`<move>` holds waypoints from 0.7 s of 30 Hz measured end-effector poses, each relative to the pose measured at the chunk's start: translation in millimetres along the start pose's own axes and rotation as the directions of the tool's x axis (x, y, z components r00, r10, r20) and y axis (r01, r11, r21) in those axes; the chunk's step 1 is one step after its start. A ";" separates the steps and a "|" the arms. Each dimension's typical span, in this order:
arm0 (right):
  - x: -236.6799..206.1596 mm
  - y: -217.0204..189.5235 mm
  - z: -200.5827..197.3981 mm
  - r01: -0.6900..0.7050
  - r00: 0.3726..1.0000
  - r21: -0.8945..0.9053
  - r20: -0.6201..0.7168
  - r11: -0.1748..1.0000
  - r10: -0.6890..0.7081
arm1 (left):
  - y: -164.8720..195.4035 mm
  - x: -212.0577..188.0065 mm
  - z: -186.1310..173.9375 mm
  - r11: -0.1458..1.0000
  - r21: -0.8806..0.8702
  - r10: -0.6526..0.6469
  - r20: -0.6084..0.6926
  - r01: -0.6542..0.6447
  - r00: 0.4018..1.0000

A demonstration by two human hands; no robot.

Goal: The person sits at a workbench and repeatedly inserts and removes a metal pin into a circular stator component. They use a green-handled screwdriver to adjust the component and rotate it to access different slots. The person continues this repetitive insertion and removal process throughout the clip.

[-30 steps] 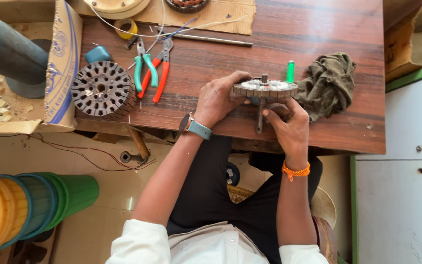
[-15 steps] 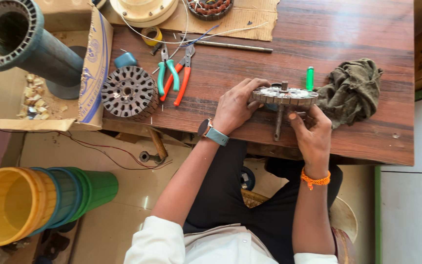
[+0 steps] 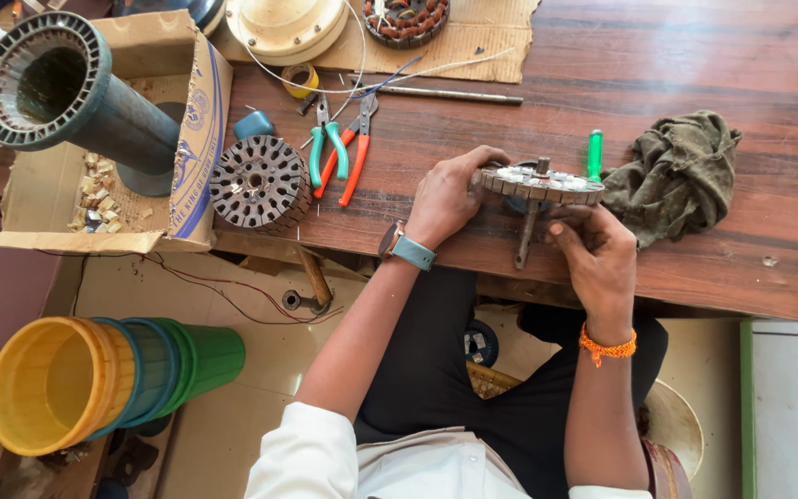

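A round slotted metal stator core with a shaft through it (image 3: pixel 538 185) stands on edge at the near side of the wooden table (image 3: pixel 695 55). My left hand (image 3: pixel 447 196) grips its left rim, a watch on the wrist. My right hand (image 3: pixel 593 248) holds its lower right side, fingers curled under the rim, an orange thread on the wrist. A green screwdriver handle (image 3: pixel 594 153) sticks up just behind the core.
A crumpled dark rag (image 3: pixel 681 176) lies right of the core. Left of my hands are pliers with green and orange handles (image 3: pixel 339 148), a second round stator (image 3: pixel 259 182), a cardboard box (image 3: pixel 191 139) with a ribbed motor housing (image 3: pixel 57 88), and stacked plastic buckets (image 3: pixel 94 379) on the floor.
The view has shifted so everything sits further right and lower in the picture. Both hands keep their hold on the stator core, which has hardly moved on the table.
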State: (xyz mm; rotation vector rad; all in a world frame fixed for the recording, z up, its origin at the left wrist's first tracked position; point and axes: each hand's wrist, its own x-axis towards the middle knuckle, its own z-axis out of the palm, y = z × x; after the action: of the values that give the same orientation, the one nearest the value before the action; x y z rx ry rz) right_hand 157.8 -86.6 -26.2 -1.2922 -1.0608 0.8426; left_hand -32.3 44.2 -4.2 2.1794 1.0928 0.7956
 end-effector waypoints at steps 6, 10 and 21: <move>0.1 -3.8 4.5 0.050 0.999 -0.151 0.024 0.987 -0.047 | -6.6 -2.8 0.4 0.975 -0.177 -0.120 0.075 0.132 0.990; 2.4 -12.3 6.1 0.144 0.989 -0.181 0.049 0.973 -0.137 | 5.3 -12.6 6.5 0.995 -0.102 -0.031 -0.155 0.015 0.987; -15.6 -32.4 19.2 0.225 0.938 -0.472 -0.132 0.853 -0.320 | 33.4 -72.0 13.6 0.999 -0.032 0.008 -0.336 -0.020 0.942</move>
State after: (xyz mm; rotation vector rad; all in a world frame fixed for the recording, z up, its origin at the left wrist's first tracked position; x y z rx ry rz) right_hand 132.2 -98.7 3.0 -1.5260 -1.2807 0.2369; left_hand -41.2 -35.7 -7.8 2.0707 1.2148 1.2186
